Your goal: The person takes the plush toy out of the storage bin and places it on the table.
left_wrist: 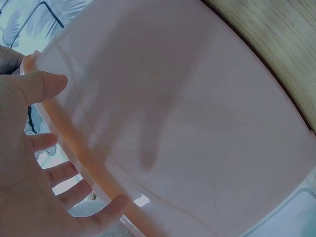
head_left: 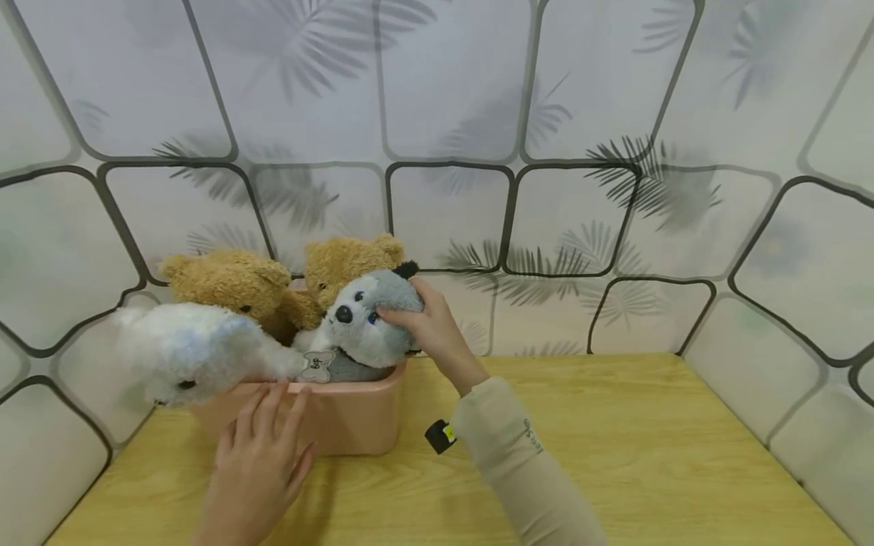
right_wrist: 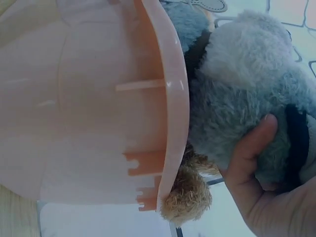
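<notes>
A pink plastic bin (head_left: 351, 421) stands on the wooden table, filled with plush toys. My right hand (head_left: 440, 334) grips the head of a grey and white husky plush (head_left: 375, 341) at the bin's right end. In the right wrist view, the thumb (right_wrist: 254, 143) presses into its grey fur. My left hand (head_left: 256, 459) rests its extended fingers on the bin's front rim, thumb held apart. Close to those fingers, a white fluffy plush (head_left: 198, 349) leans over the left end. Two brown teddy bears (head_left: 221, 284) sit behind, one partly hidden by the husky.
A bone-shaped tag (head_left: 317, 366) lies against the husky's body over the rim. Beside my right sleeve is a small black object with a yellow mark (head_left: 440, 436). Patterned fabric walls (head_left: 451, 212) enclose the wooden table (head_left: 649, 432) at the back and sides.
</notes>
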Tool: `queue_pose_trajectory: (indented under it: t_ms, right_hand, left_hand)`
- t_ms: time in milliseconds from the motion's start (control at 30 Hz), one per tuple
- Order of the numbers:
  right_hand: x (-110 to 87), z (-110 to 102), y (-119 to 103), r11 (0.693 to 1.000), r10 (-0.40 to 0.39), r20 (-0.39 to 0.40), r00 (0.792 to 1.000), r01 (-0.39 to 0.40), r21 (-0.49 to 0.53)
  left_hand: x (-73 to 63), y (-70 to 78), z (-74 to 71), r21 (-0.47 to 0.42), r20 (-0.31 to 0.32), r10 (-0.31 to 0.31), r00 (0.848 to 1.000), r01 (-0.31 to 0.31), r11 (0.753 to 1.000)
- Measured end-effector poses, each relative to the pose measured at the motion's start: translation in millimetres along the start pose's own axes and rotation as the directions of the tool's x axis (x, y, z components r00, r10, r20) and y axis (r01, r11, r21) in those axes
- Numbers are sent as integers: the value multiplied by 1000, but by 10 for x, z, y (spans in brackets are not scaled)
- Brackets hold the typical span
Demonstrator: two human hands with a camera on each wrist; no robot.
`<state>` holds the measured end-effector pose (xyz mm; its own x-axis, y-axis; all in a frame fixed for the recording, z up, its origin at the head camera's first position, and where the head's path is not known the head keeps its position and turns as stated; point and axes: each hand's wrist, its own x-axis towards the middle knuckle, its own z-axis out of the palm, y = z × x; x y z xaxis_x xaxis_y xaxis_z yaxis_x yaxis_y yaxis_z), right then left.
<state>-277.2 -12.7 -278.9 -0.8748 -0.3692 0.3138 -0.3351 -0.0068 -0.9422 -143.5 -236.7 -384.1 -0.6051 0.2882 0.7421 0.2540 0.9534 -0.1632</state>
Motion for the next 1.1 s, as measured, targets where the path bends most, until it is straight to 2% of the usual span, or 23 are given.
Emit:
queue_pose_trajectory:
  t_ms: [300, 633, 900, 1100]
  right_hand:
    - [-42, -61, -31, 1000, -7, -29, 1000, 8, 29]
    - [-81, -99, -24, 996, -50, -75, 996, 55, 69]
    - [-113, -152, 22, 988, -45, -106, 993, 60, 144]
    - [-110, -209, 90, 969, -60, -109, 992, 84, 231]
  left_hand:
    - [18, 2, -1, -7, 15, -4, 1000, 4, 1000]
    - [10, -11, 1, -6, 13, -11, 1000, 11, 1000]
    - [1, -9, 12, -1, 8, -10, 1000, 10, 1000]
    - [8, -16, 14, 1, 4, -1, 1000, 1, 1000]
